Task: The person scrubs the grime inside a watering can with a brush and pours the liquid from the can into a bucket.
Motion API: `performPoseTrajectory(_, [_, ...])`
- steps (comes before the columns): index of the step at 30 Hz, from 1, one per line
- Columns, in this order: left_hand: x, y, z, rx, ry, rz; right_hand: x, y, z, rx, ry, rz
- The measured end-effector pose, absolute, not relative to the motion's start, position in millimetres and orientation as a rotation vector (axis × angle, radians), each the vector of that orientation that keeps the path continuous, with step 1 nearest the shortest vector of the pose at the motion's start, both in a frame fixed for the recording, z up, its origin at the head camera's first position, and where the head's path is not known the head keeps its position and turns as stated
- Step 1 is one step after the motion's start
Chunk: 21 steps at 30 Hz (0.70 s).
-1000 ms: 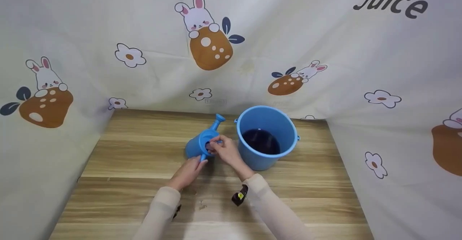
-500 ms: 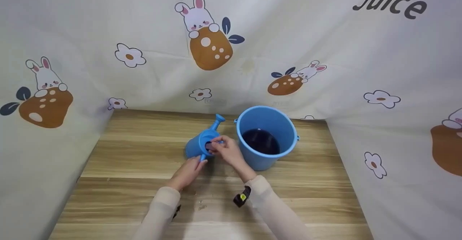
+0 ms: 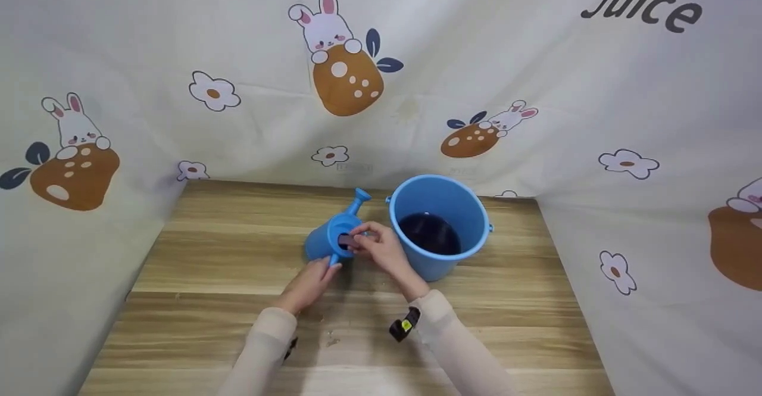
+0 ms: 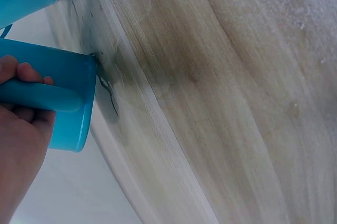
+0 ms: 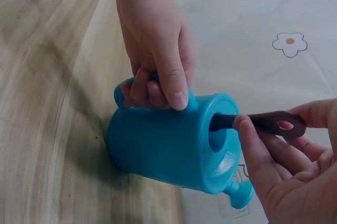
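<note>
A blue watering can (image 3: 318,245) stands on the wooden table, its sprinkler spout (image 3: 360,196) pointing away to the back right. My left hand (image 3: 308,284) grips the can's handle (image 4: 52,97), fingers wrapped round it. With fingers and thumb, my right hand (image 3: 386,252) pinches a dark brown utensil handle (image 5: 274,123) that has a hole at its end. The handle slants into the can's top opening. Its far end is hidden inside the can, so the utensil's kind does not show.
A blue bucket (image 3: 419,268) with dark liquid (image 3: 430,233) in it stands close to the right of the can. Small wet spots (image 3: 332,341) lie on the table (image 3: 220,277) near the front. Printed cloth walls (image 3: 268,128) enclose the back and sides.
My right hand has moved slightly to the right, and more of the brown handle shows at the can's opening. The left hand and the watering can have hardly moved.
</note>
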<state>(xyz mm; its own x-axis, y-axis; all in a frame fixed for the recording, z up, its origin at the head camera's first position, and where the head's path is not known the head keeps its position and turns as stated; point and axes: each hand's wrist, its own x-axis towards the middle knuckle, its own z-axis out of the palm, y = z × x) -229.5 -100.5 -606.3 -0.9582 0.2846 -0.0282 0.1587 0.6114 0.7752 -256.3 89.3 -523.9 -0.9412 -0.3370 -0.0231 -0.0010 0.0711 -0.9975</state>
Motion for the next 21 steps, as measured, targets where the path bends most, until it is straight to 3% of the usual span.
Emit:
performPoseTrajectory(13, [-229,-101,-608,0.429,2.779,1.203,-258,82,-538,-0.646,2.502,-1.68])
performPoseTrajectory(21, [-229,-100,-607,0.406,2.739,1.208,-259,77,-550,-0.901,3.319,-0.879])
